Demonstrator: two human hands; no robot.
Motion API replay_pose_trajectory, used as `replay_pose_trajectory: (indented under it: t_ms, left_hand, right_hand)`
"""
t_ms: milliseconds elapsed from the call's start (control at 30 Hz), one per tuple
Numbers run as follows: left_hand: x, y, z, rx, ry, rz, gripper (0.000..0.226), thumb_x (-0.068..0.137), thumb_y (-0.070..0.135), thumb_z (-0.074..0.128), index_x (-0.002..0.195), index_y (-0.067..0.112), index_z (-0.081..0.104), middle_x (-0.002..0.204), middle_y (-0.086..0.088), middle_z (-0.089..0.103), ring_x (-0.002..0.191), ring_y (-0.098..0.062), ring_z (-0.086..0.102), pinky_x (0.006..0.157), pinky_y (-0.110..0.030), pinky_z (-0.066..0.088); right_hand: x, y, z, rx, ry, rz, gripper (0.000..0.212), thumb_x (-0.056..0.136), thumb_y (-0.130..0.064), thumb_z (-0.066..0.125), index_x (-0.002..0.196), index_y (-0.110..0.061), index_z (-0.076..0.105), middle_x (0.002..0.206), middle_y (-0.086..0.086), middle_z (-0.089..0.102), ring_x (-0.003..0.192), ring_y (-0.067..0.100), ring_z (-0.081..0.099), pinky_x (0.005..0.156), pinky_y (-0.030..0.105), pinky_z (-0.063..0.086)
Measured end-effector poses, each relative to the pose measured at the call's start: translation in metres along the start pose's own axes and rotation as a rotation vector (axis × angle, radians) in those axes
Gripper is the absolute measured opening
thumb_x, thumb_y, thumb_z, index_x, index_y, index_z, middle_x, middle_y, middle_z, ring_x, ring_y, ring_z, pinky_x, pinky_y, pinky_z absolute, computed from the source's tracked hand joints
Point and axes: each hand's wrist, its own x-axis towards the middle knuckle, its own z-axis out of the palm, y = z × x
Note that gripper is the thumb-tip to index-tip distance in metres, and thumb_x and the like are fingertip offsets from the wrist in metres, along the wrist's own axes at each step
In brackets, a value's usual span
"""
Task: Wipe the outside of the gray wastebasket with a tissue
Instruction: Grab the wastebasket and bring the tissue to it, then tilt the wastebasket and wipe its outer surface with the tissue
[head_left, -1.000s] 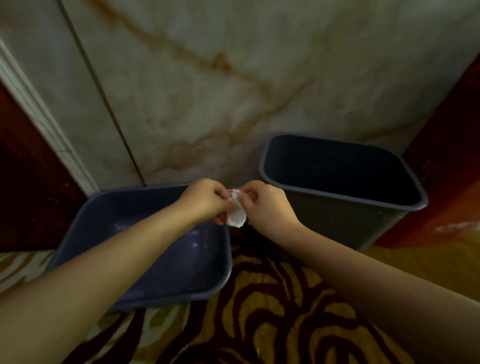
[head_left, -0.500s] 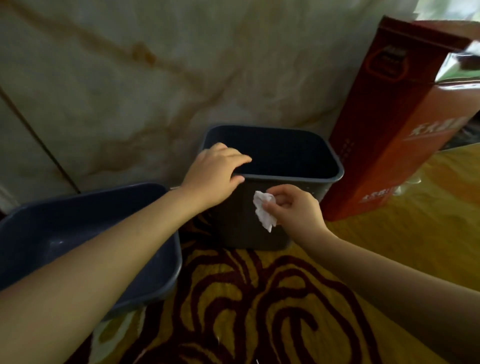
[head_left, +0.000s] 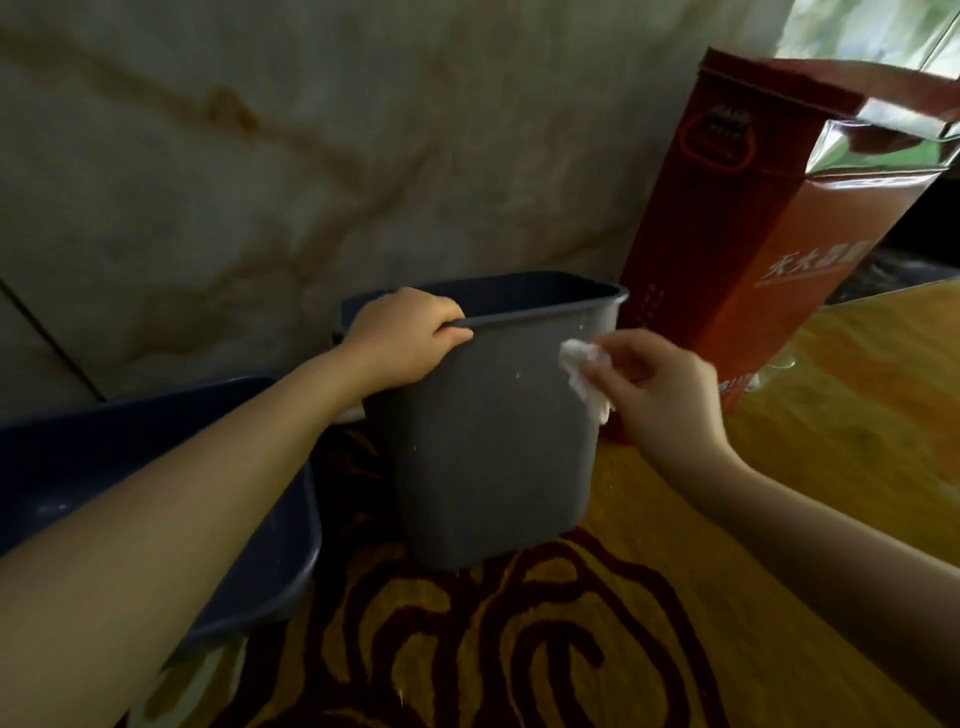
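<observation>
**Tissue pressed to the wastebasket's near wall**

The gray wastebasket stands on a yellow carpet with dark red swirls, close to a veined marble wall. Its open top faces up and its near wall faces the camera, dotted with small white specks. Whether its base sits flat cannot be told.

The left hand grips the near rim at the left corner, with the fingers curled over the edge into the opening and the thumb lying along the outside just under the rim. The right hand pinches a crumpled white tissue between thumb and fingertips and holds it against the upper right part of the near wall, beside the right corner.

Just left of the wastebasket, partly under the left forearm, sits a dark blue bin.

A tall red carton stands just behind and to the right of the wastebasket. Its lit face carries a slanted row of large white Chinese characters, too blurred to read with certainty. Its darker side shows a rounded outline emblem near the top with small illegible print, and more white print near the carton's foot is partly hidden by the right hand.
</observation>
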Motion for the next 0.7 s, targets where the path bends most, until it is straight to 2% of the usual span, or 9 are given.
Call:
replay_pose_trajectory:
  t_ms: [67,133,200,267,367,467,567,633,700]
  left_hand:
    - [-0.003,-0.001,-0.009,-0.052,0.017,-0.063,0.029,0.093,0.03,0.048,0.099,0.01,0.068,0.097,-0.009,0.068,0.088,-0.023,0.059,0.063,-0.028,0.035]
    - [-0.008,-0.002,-0.014,-0.204,0.023,-0.149,0.029,0.091,0.027,0.052,0.094,0.005,0.07,0.089,-0.012,0.069,0.083,-0.023,0.061,0.062,-0.03,0.037]
    - [-0.012,-0.004,-0.015,-0.457,0.005,-0.277,0.024,0.09,0.025,0.055,0.089,0.009,0.072,0.074,-0.002,0.067,0.069,-0.013,0.061,0.055,-0.023,0.043]
    - [-0.016,-0.004,-0.013,-0.628,-0.037,-0.385,0.021,0.09,0.023,0.056,0.08,0.015,0.072,0.067,0.006,0.065,0.062,-0.006,0.059,0.054,-0.018,0.043]
    - [-0.019,-0.005,-0.001,-0.779,-0.078,-0.476,0.02,0.089,0.02,0.057,0.076,0.014,0.071,0.068,0.001,0.066,0.062,-0.013,0.06,0.064,-0.023,0.048]
    - [-0.022,-0.01,0.018,-0.844,-0.111,-0.562,0.022,0.089,0.02,0.057,0.074,0.012,0.07,0.067,-0.004,0.067,0.06,-0.017,0.06,0.062,-0.025,0.048]
    - [-0.025,-0.02,0.034,-0.885,-0.106,-0.609,0.02,0.088,0.018,0.059,0.075,0.009,0.071,0.059,-0.001,0.066,0.056,-0.015,0.059,0.056,-0.021,0.047]
    - [-0.026,-0.027,0.042,-0.921,-0.104,-0.626,0.018,0.088,0.017,0.059,0.079,0.006,0.07,0.066,-0.006,0.067,0.059,-0.018,0.06,0.062,-0.025,0.048]
    - [-0.028,-0.036,0.05,-0.949,-0.092,-0.659,0.017,0.088,0.017,0.059,0.077,0.008,0.068,0.072,-0.01,0.066,0.063,-0.021,0.06,0.068,-0.029,0.049]
  right_hand:
    - [0.015,-0.002,-0.006,-0.011,0.1,-0.07,0.016,0.087,-0.031,0.063,0.097,-0.02,0.069,0.082,-0.008,0.068,0.074,0.003,0.062,0.062,0.013,0.047]
    - [0.031,-0.001,-0.007,-0.049,0.19,-0.121,0.015,0.088,-0.026,0.061,0.098,-0.017,0.068,0.087,0.0,0.069,0.078,0.015,0.062,0.067,0.025,0.046]
    - [0.044,-0.001,0.001,-0.11,0.231,-0.15,0.015,0.088,-0.021,0.061,0.098,-0.014,0.068,0.092,0.006,0.068,0.083,0.022,0.062,0.07,0.027,0.043]
    - [0.053,-0.003,0.016,-0.172,0.201,-0.168,0.018,0.088,-0.022,0.061,0.099,-0.01,0.068,0.099,0.011,0.066,0.09,0.027,0.06,0.073,0.03,0.043]
    - [0.053,-0.01,0.044,-0.28,0.065,-0.211,0.021,0.093,-0.021,0.054,0.103,-0.008,0.066,0.105,0.014,0.064,0.099,0.033,0.054,0.08,0.038,0.042]
    - [0.034,-0.014,0.07,-0.431,-0.122,-0.37,0.027,0.099,-0.018,0.041,0.115,-0.007,0.059,0.117,0.014,0.062,0.102,0.034,0.052,0.088,0.04,0.041]
    - [0.005,-0.011,0.085,-0.402,-0.301,-0.43,0.042,0.098,-0.013,0.04,0.14,-0.008,0.036,0.145,0.016,0.04,0.124,0.031,0.04,0.103,0.038,0.035]
    - [-0.01,-0.004,0.09,-0.403,-0.4,-0.461,0.048,0.097,-0.01,0.041,0.143,-0.01,0.027,0.15,0.014,0.031,0.131,0.03,0.033,0.108,0.035,0.03]
    - [-0.021,0.003,0.092,-0.39,-0.474,-0.506,0.049,0.096,-0.008,0.044,0.143,-0.01,0.03,0.15,0.013,0.032,0.131,0.029,0.035,0.108,0.035,0.032]
